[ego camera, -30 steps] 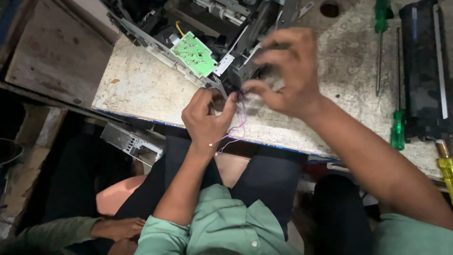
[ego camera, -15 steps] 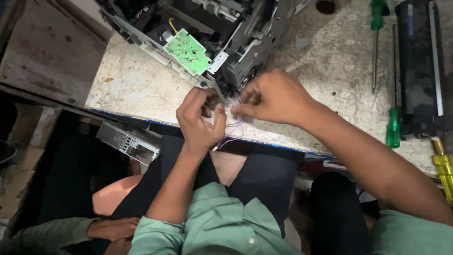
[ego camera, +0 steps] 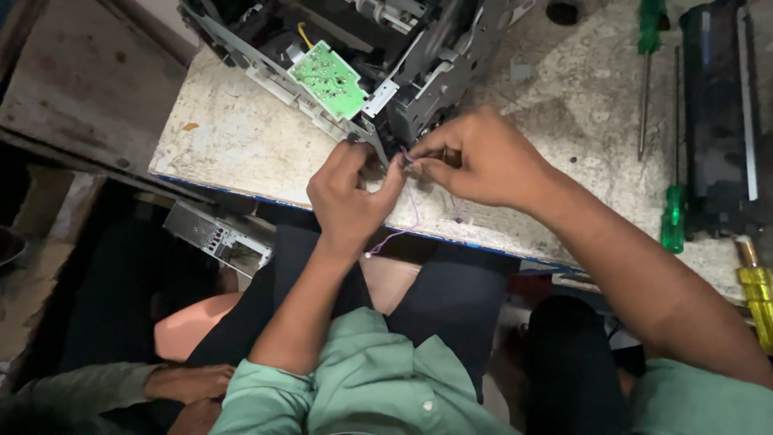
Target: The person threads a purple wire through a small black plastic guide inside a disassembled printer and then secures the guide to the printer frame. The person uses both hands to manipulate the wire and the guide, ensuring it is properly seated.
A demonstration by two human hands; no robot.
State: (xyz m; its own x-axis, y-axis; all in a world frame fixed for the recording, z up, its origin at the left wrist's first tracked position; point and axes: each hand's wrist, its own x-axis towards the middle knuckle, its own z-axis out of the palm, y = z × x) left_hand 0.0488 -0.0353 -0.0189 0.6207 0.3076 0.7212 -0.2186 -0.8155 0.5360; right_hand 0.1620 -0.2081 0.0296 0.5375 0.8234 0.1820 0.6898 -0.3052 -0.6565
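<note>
We see a repair workshop, likely for office machines. We base that on the worn, stained bench (ego camera: 241, 145), an opened machine (ego camera: 386, 56) with bare metal frame and a green circuit board (ego camera: 328, 79) exposed, and tools lying on the benchtop: green screwdrivers (ego camera: 648, 48) and a yellow-handled one (ego camera: 758, 294). We also note a long black cartridge-like part (ego camera: 721, 121) at the right and a loose metal module (ego camera: 216, 236) under the bench edge.

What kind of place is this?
Probably a small electronics repair shop: an opened machine with a green circuit board sits on a worn workbench beside screwdrivers.
</note>
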